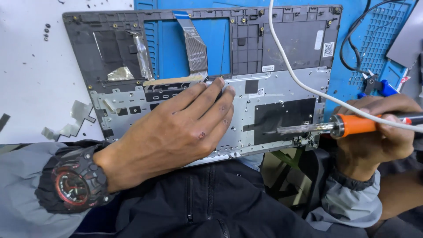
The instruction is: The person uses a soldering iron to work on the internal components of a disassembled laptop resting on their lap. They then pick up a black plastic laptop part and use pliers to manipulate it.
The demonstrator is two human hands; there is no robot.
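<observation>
A dark grey laptop palmrest shell [282, 42] lies upside down across a blue mat, its silver keyboard backplate [286, 83] facing up. My left hand [176, 132] rests flat on the backplate, fingers together and pointing right, with a red and black watch [72, 183] on the wrist. My right hand [374, 136] grips an orange-handled soldering iron [357, 124]. Its metal tip [286, 130] points left and touches a black film patch [286, 117] on the backplate's lower right part. A grey ribbon cable [194, 42] runs down across the shell's open window.
The iron's white cord [291, 66] arcs over the shell. Blue-handled cutters [379, 86] and black wires [352, 48] lie on the blue mat [352, 75] at right. Silver foil scraps [72, 119] and small screws [46, 31] sit on the white surface at left.
</observation>
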